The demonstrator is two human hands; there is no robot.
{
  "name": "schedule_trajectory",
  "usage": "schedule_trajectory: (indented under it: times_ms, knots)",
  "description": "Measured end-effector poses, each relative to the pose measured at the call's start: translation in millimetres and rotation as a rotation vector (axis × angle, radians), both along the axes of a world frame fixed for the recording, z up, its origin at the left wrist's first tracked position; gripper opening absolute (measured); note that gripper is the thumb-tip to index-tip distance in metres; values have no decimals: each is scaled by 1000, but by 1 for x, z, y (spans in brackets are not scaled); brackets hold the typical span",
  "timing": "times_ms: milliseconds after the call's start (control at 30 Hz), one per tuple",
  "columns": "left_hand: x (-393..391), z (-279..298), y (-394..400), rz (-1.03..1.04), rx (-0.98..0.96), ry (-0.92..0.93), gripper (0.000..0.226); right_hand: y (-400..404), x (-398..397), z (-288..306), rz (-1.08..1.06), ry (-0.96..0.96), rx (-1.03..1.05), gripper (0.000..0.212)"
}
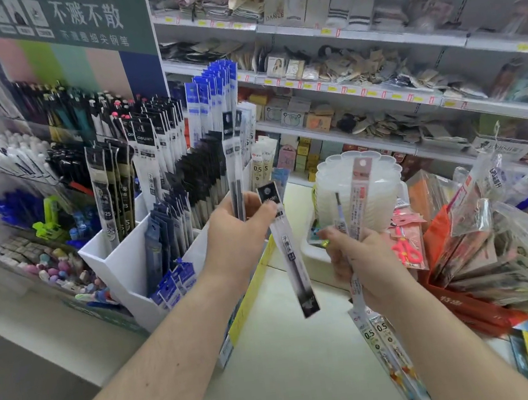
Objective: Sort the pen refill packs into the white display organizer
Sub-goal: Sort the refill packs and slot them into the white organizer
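While the tiered white plastic display organizer [122,265] stands on the pale counter [284,362] with most compartments already filled with upright packs, more narrow pen refill packs are held in both hands in front of it. The left hand [236,232] is curled round two packs: a clear sleeve with dark refills [235,173] pointing upward, its top level with the organizer's rear rows, and a long clear sleeve with a black header card [289,249] slanting downward to the right over the counter. The right hand [358,258] is clamped on a small bundle, from which a pink-headed clear pack [359,195] rises and packs marked 0.5 [378,334] hang below the palm. The two hands are held apart, near each other, to the right of the organizer.

The packs are judged to be very light and thin, with glossy film that may slip between fingers, and flexible enough to bow if gripped at one end only. A pinch near the middle or on the stiffer header card is likely to be steadier. Each compartment is narrow, so the lower end would need to be guided in straight.
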State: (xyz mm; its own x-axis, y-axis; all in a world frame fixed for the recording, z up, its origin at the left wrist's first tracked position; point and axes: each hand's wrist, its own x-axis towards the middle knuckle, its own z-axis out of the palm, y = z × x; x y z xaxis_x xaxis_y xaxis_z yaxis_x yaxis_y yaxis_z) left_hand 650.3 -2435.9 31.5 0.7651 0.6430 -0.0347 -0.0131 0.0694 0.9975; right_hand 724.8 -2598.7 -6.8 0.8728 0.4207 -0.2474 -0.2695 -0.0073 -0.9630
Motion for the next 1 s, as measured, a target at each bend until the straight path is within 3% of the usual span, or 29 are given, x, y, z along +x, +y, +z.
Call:
schedule_trajectory:
  times_ms: [133,233,333,400,433,567,700,867,1000]
  knots:
    - [1,-10,-7,-117,-149,68,21,15,-26,12,207,-197,-137,23]
    - [-4,-12,-7,-235,-256,114,16,20,-32,15,193,-185,-91,16]
    - [-15,-15,-6,-425,-375,187,46,21,-26,24,129,-88,86,25]
    - [-21,-20,-5,-587,-348,226,60,23,-24,32,161,-134,115,27]
    - [-24,-22,-5,-657,-286,222,58,25,-24,34,180,-167,111,29]
    - [-30,-19,1,-739,-100,231,8,33,-25,34,187,-227,68,26]
    - [-35,-20,11,-781,-82,261,11,39,-20,29,204,-274,70,19]
    - [-41,-21,21,-851,-187,264,10,45,-15,30,220,-195,141,26]
    - [-43,-21,22,-801,-227,255,11,51,-15,34,258,-182,143,20]
